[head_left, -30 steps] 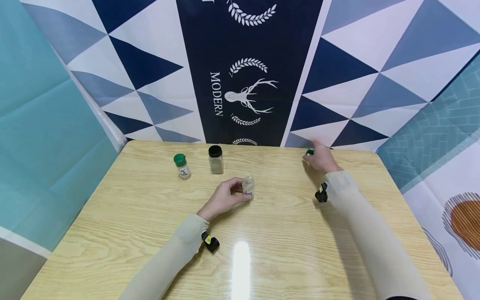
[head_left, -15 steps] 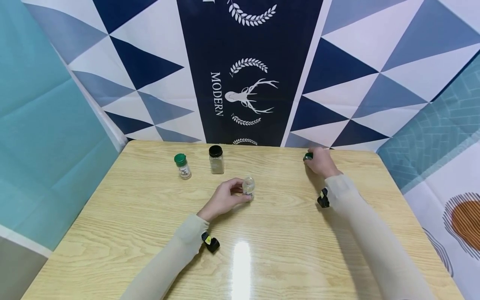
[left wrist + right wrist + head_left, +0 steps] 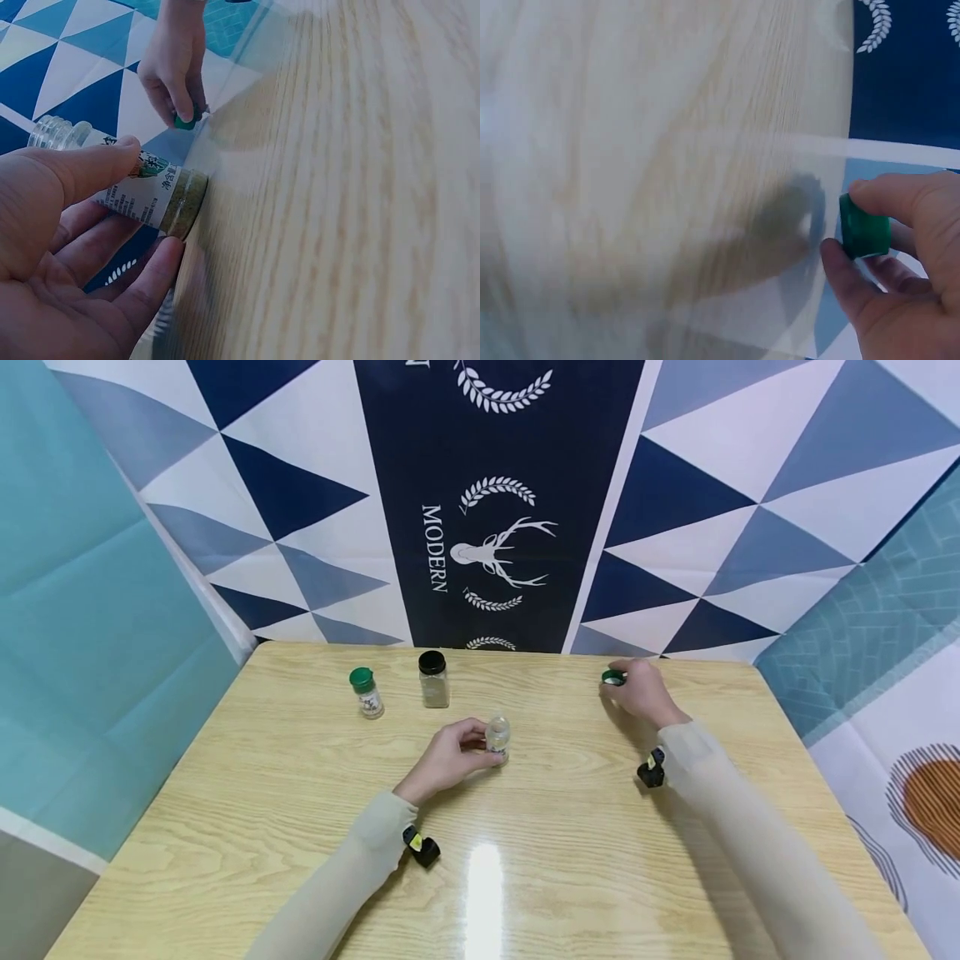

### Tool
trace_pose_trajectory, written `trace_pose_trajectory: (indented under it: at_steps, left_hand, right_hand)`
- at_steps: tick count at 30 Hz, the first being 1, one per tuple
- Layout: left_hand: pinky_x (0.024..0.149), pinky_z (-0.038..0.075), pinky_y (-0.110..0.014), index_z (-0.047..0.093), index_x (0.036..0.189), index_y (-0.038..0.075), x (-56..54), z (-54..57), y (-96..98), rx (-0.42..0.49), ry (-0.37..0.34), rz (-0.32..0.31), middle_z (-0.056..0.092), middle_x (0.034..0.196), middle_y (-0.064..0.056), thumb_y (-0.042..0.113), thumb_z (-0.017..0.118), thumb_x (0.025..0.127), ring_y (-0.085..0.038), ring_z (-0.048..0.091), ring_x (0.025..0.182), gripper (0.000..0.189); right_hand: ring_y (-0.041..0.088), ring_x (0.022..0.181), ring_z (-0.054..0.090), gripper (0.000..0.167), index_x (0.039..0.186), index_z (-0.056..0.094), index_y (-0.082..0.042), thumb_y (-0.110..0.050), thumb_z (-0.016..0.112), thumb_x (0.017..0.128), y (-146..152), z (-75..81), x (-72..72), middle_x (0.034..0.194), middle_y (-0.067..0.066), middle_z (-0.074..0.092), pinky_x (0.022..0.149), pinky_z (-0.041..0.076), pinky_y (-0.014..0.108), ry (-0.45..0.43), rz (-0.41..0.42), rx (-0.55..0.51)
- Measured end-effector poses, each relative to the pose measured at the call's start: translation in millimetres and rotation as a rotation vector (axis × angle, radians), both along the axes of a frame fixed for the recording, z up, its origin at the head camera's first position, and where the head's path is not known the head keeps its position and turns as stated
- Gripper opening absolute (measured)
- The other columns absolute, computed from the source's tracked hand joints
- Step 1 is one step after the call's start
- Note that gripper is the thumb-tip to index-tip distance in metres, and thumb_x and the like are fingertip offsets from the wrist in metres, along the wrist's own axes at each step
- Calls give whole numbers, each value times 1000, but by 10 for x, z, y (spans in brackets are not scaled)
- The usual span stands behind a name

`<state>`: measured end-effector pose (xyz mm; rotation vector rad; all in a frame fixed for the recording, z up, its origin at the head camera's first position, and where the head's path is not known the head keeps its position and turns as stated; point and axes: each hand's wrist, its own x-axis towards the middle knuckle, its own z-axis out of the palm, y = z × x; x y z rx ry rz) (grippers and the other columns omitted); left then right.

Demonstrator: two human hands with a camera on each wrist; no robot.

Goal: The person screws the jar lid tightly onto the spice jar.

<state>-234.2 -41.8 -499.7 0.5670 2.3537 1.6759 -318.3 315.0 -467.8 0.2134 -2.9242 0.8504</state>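
Note:
My left hand (image 3: 452, 754) holds a small clear spice jar (image 3: 498, 737) upright on the table, thumb on one side and fingers on the other. In the left wrist view the jar (image 3: 142, 180) has a bare threaded mouth, a printed label and greenish-brown powder at its bottom. At the back right of the table, my right hand (image 3: 642, 692) pinches a green cap (image 3: 612, 677). The right wrist view shows the cap (image 3: 864, 227) between thumb and fingers, just off the tabletop.
A green-capped spice jar (image 3: 366, 693) stands at the back left, beside a black-capped jar (image 3: 432, 679) of greyish contents. The wooden table (image 3: 555, 860) ends at a patterned cloth backdrop (image 3: 498, 510). Black cameras are strapped to both wrists.
My right hand has drawn slightly toward me from the back edge with the green cap, which has tilted so its underside shows. The left hand keeps its hold on the jar.

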Motion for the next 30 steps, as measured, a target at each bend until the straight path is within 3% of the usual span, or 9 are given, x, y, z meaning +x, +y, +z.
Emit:
trace_pose_trajectory:
  at_steps: [8, 16, 22, 30]
  left_hand:
    - [104, 54, -42, 69, 122, 9, 47, 28, -21, -6, -6, 4, 75, 122, -9, 17, 83, 88, -25, 69, 117, 38]
    - [104, 54, -41, 68, 127, 12, 100, 33, -50, -3, -1, -2, 73, 125, -7, 16, 82, 89, -23, 68, 118, 41]
    - [104, 54, -41, 66, 133, 12, 137, 25, -65, 26, 9, -17, 71, 128, -7, 14, 82, 89, -24, 68, 119, 47]
    - [104, 54, -41, 70, 127, 13, 152, 5, -83, 19, 21, -5, 73, 125, -7, 14, 83, 88, -24, 69, 118, 41]
  right_hand:
    - [46, 120, 62, 55, 144, 51, 9, -12, 70, 97, -135, -47, 118, 136, 32, 58, 100, 53, 55, -47, -37, -174]
    - [43, 122, 63, 51, 139, 58, 2, -17, 75, 95, -234, -95, 298, 133, 25, 63, 101, 54, 51, -55, -63, -289]
    - [39, 125, 62, 53, 139, 59, -1, -21, 77, 94, -331, -102, 475, 133, 21, 63, 98, 56, 40, -81, -59, -379]
    - [34, 120, 65, 54, 139, 60, -4, -20, 79, 92, -491, -97, 722, 130, 18, 66, 86, 55, 21, -109, -28, -446]
